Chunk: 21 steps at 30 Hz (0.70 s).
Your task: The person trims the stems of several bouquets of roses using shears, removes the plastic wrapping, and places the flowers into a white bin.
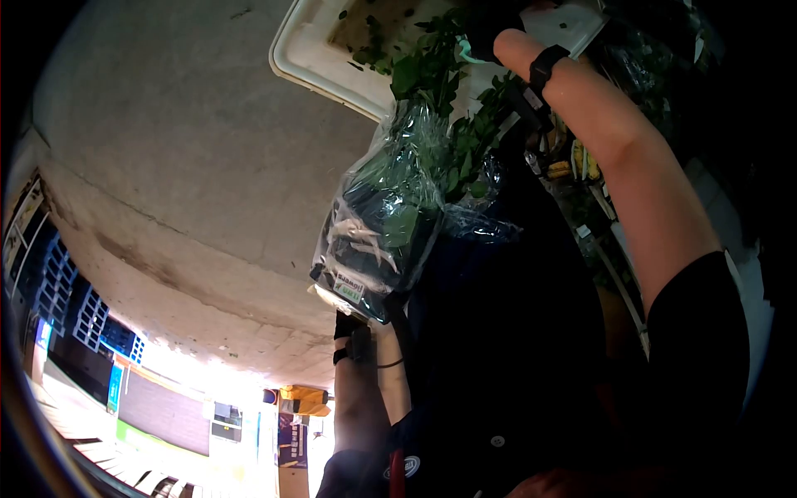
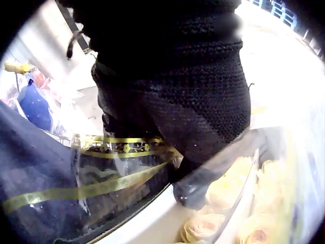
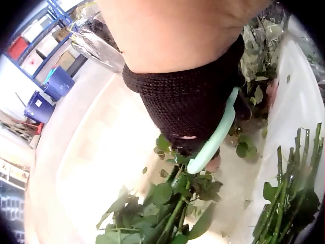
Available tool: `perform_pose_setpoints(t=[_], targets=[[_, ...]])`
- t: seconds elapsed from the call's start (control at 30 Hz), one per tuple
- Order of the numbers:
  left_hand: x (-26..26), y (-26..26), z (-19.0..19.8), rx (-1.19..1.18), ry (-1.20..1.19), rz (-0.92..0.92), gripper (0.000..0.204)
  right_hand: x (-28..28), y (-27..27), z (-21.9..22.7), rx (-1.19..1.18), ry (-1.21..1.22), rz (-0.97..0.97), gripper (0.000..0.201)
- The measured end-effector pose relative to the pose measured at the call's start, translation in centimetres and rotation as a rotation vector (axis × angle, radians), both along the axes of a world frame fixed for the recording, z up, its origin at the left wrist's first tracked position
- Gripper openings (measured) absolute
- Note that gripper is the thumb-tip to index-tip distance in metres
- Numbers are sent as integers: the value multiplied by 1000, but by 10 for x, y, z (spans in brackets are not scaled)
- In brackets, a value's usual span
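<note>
In the head view, a bunch of leafy stems [image 1: 427,75] in a clear plastic sleeve [image 1: 403,158] lies across the person's front. My left hand [image 2: 203,107], in a black knit glove, grips the flower end; a dark fingertip presses at the wrapper's edge beside pale yellow roses [image 2: 203,223]. A printed label [image 1: 344,286] shows on the sleeve. My right hand [image 3: 188,109], also in a black glove, grips the leafy stems [image 3: 175,206] at their other end. A curved mint-green strip [image 3: 216,137], like a tool handle, runs along this hand, whose fingers are mostly hidden.
Under the right hand is a large white tub [image 1: 303,70] with loose leaves inside. Cut stems [image 3: 287,188] stand at its right side. Blue bins [image 3: 61,81] and shelving [image 3: 43,38] are farther back. Concrete floor [image 1: 191,124] spreads to the left.
</note>
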State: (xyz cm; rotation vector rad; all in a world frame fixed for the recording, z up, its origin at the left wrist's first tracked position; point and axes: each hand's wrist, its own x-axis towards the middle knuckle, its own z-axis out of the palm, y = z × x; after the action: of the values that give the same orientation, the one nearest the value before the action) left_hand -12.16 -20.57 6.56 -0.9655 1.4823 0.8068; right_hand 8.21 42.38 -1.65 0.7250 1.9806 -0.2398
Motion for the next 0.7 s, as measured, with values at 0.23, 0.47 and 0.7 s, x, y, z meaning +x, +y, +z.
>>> perform_pose_setpoints(t=[0.23, 0.47, 0.7], targets=[[5, -2, 6, 26, 24, -2, 37, 55, -23, 28, 2, 114, -250, 50], [3, -9, -3, 276, 113, -89, 44, 59, -65, 91, -197, 185, -241, 57], [-6, -90, -34, 551, 560, -1126, 45, 37, -128, 109, -654, 513, 89, 35]])
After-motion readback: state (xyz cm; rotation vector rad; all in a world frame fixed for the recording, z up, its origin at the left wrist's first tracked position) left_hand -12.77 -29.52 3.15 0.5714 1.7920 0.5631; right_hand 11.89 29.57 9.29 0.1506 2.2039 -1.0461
